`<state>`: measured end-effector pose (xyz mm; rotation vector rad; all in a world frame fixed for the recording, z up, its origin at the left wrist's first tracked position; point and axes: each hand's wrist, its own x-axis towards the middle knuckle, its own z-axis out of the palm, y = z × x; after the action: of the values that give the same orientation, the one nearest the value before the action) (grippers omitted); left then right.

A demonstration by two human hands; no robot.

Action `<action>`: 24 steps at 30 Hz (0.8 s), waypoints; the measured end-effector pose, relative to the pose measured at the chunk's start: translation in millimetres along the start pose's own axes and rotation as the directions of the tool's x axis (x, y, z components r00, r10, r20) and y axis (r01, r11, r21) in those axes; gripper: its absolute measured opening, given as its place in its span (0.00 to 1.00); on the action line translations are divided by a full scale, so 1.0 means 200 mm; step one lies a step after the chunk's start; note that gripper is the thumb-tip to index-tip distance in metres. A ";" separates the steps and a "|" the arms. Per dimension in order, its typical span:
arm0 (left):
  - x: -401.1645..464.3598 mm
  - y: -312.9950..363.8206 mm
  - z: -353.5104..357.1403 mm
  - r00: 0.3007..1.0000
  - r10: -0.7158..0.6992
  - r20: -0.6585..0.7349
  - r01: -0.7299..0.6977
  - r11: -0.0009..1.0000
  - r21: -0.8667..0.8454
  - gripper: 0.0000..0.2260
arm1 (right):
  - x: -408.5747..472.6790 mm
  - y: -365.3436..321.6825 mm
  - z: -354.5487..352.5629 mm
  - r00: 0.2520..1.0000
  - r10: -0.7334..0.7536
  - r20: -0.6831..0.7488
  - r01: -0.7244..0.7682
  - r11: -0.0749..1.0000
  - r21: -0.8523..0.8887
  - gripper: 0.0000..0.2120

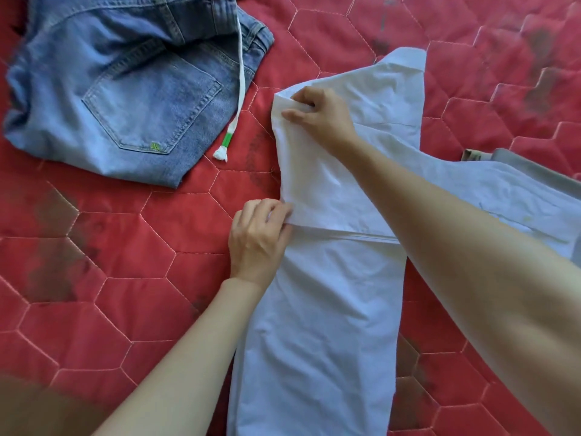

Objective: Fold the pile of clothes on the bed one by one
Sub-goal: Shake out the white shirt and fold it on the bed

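**Sleeve panel to be laid square over the shirt body**

A white shirt [323, 309] is spread lengthways on the red quilted bed [125, 247], to the right of the folded jeans [125, 89] and their white drawstring [240, 83]. A folded-in sleeve panel is pinched at its lower left corner by the left hand [259, 237], fingers curled on the cloth. Its upper corner, on the side nearer the jeans, is gripped by the right hand [320, 116], thumb and fingers closed on the fold. The panel is best kept taut between both grips, its outer edge aligned with the shirt's long left side, then pressed flat so no crease is trapped. A grey garment [534, 165] lies beyond the shirt, away from the jeans
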<state>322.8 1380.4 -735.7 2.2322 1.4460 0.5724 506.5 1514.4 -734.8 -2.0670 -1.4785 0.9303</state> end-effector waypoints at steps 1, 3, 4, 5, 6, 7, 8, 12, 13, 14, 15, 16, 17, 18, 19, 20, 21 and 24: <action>0.02 0.00 -0.01 1.000 0.025 -0.003 -0.025 1.000 -0.003 0.07 | 0.00 0.02 -0.02 1.000 0.006 0.005 -0.006 1.000 -0.010 0.10; 0.04 -0.01 -0.02 0.998 0.064 -0.004 -0.064 0.998 -0.005 0.07 | 0.00 0.04 -0.05 1.000 0.032 -0.002 -0.032 1.000 0.002 0.09; 0.04 -0.02 -0.02 0.996 0.086 -0.005 -0.086 0.996 0.006 0.08 | 0.00 0.04 -0.05 0.999 0.042 -0.007 -0.042 0.999 0.010 0.09; 0.04 -0.04 -0.03 0.994 0.110 -0.003 -0.109 0.994 0.021 0.08 | 0.00 0.04 -0.04 0.999 0.045 -0.012 -0.045 0.999 0.015 0.09; 0.04 -0.06 -0.04 0.991 0.137 0.000 -0.137 0.990 0.037 0.09 | 0.01 0.03 -0.03 0.999 0.045 -0.016 -0.045 0.999 0.016 0.08; 0.03 -0.08 -0.04 0.987 0.163 0.002 -0.163 0.985 0.052 0.09 | 0.02 0.02 -0.01 0.999 0.043 -0.020 -0.043 0.999 0.010 0.08; 0.03 -0.10 -0.05 0.983 0.182 0.005 -0.182 0.981 0.065 0.09 | 0.02 0.01 0.01 0.999 0.041 -0.027 -0.041 0.999 -0.007 0.08; 0.03 -0.17 -0.06 0.977 0.209 0.046 -0.213 0.969 0.123 0.09 | 0.01 0.01 0.09 0.993 -0.015 -0.119 0.002 0.994 -0.111 0.08; 0.04 -0.18 -0.05 0.974 0.220 0.058 -0.226 0.964 0.137 0.09 | 0.00 0.01 0.10 0.989 -0.040 -0.142 0.021 0.991 -0.135 0.09; 0.04 -0.18 -0.05 0.969 0.236 0.069 -0.244 0.959 0.146 0.08 | -0.01 0.02 0.10 0.986 -0.062 -0.156 0.037 0.987 -0.154 0.10; 0.04 -0.18 -0.05 0.966 0.246 0.077 -0.255 0.956 0.148 0.07 | -0.03 0.02 0.09 0.984 -0.075 -0.164 0.049 0.986 -0.161 0.12; 0.04 -0.17 -0.05 0.968 0.238 0.083 -0.248 0.959 0.139 0.05 | -0.04 0.04 0.07 0.983 -0.080 -0.168 0.053 0.986 -0.157 0.14; 0.04 -0.16 -0.05 0.971 0.222 0.086 -0.231 0.964 0.131 0.03 | -0.06 0.06 0.05 0.982 -0.078 -0.172 0.051 0.986 -0.156 0.15; 0.04 -0.14 -0.06 0.974 0.205 0.094 -0.216 0.969 0.119 0.01 | -0.08 0.08 0.02 0.982 -0.075 -0.172 0.046 0.985 -0.168 0.16; 0.03 -0.12 -0.06 0.974 0.197 0.107 -0.209 0.971 0.117 0.04 | -0.11 0.11 -0.01 0.983 -0.070 -0.168 0.037 0.981 -0.193 0.17; 0.02 -0.09 -0.05 0.967 0.212 0.140 -0.229 0.966 0.118 0.07 | -0.13 0.13 -0.04 0.985 -0.061 -0.161 0.023 0.974 -0.226 0.18; 0.02 -0.07 -0.04 0.956 0.238 0.171 -0.261 0.957 0.124 0.10 | -0.16 0.16 -0.07 0.986 -0.051 -0.157 0.007 0.962 -0.272 0.18; 0.02 0.01 -0.01 0.918 0.337 0.208 -0.365 0.924 0.116 0.10 | -0.25 0.23 -0.15 0.976 -0.078 -0.204 -0.021 0.897 -0.441 0.21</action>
<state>323.9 1383.3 -732.3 2.6139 1.0315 0.3576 548.2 1452.1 -731.5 -2.3583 -1.7102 0.3533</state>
